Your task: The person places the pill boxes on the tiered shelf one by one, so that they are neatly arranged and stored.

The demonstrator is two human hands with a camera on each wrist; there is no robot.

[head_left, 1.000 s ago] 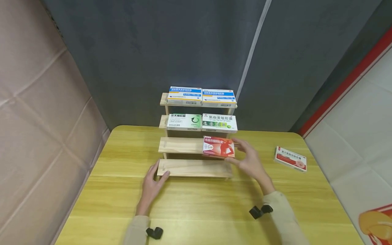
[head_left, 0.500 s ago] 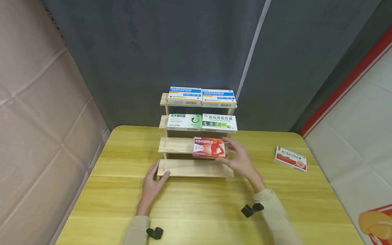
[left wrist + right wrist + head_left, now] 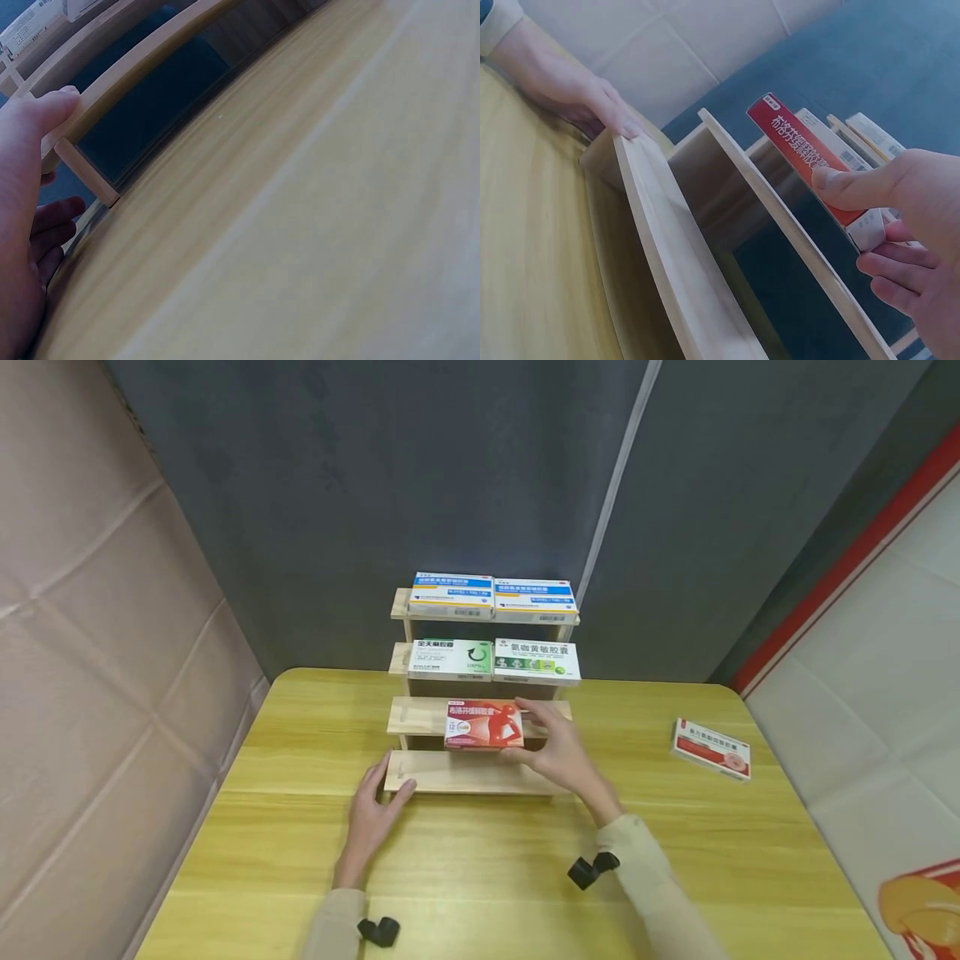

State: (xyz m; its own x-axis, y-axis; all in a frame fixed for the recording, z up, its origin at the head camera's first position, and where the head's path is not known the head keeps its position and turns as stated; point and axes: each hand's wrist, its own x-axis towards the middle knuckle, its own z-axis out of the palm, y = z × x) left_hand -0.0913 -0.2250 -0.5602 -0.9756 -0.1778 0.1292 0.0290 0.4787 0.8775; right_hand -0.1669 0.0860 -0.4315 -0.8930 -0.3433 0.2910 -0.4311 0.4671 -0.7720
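A red medicine box [image 3: 483, 724] is pinched at its right end by my right hand [image 3: 555, 752], thumb at the front and fingers behind. The box overlaps the third tier down of a four-tier wooden display rack [image 3: 480, 772], left of that tier's middle. In the right wrist view, the red box [image 3: 799, 146] leans over the board's edge, its white end near my fingers. My left hand [image 3: 371, 810] grips the left end of the lowest tier. The left wrist view shows that thumb [image 3: 56, 109] on the board, the other fingers curled beside the rack's leg [image 3: 88, 174].
Two blue-and-white boxes [image 3: 452, 594] fill the top tier. Below them sit a green-and-white box [image 3: 452, 658] and a white box with green print [image 3: 537, 661]. A red-and-white box [image 3: 712, 749] lies on the table [image 3: 247, 860] at right. A dark panel [image 3: 375, 485] stands behind.
My right hand has slid the red medicine box leftward along the third tier, from its right end to left of the middle. The left hand keeps its place on the rack.
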